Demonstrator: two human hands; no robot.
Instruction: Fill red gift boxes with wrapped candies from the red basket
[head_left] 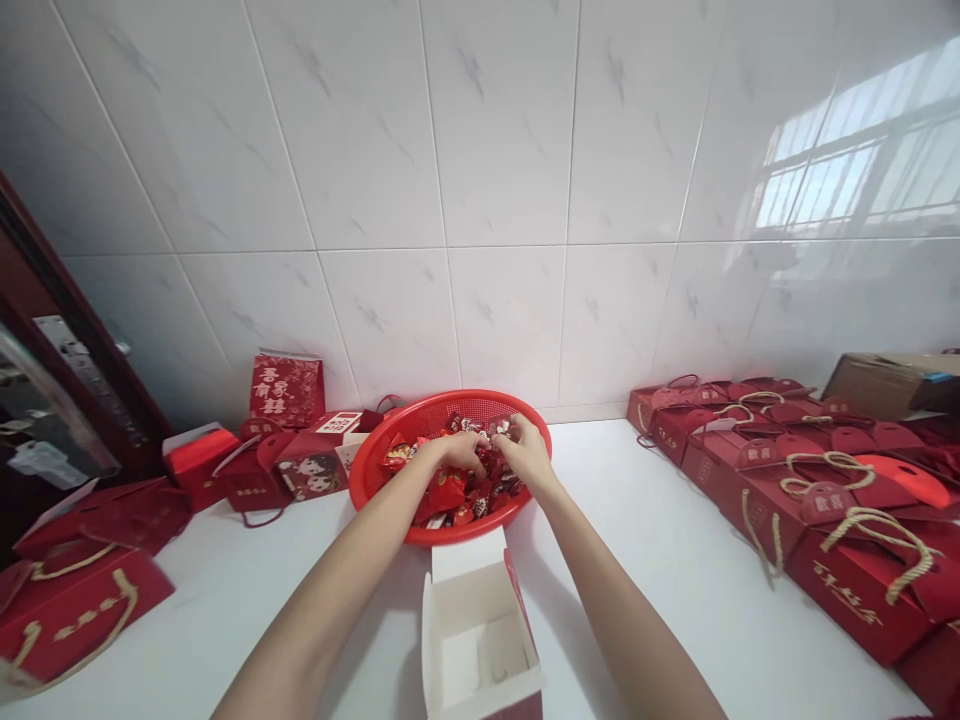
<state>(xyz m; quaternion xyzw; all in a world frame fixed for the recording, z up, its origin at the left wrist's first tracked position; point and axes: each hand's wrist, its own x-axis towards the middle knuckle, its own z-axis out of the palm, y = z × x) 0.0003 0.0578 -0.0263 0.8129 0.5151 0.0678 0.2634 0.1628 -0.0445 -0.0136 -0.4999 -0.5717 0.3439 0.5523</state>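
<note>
A round red plastic basket (367, 490) stands against the tiled wall, holding red packets (445, 491) and many small wrapped candies (481, 506). Both hands are inside it. The fingers of my left hand (463, 452) curl down among the candies; what they hold is hidden. My right hand (524, 451), at the basket's right side, pinches what looks like a small candy in a dark and white wrapper. In front of the basket, between my forearms, an open box (480, 640) with a white inside and red outside has its flap up; something small and clear lies in it.
Rows of closed red gift boxes (757, 480) with rope handles line the right side. Several red boxes (315, 465) stand at the back left, and a rope-handled red box (82, 610) at the front left. A brown carton (885, 385) sits far right.
</note>
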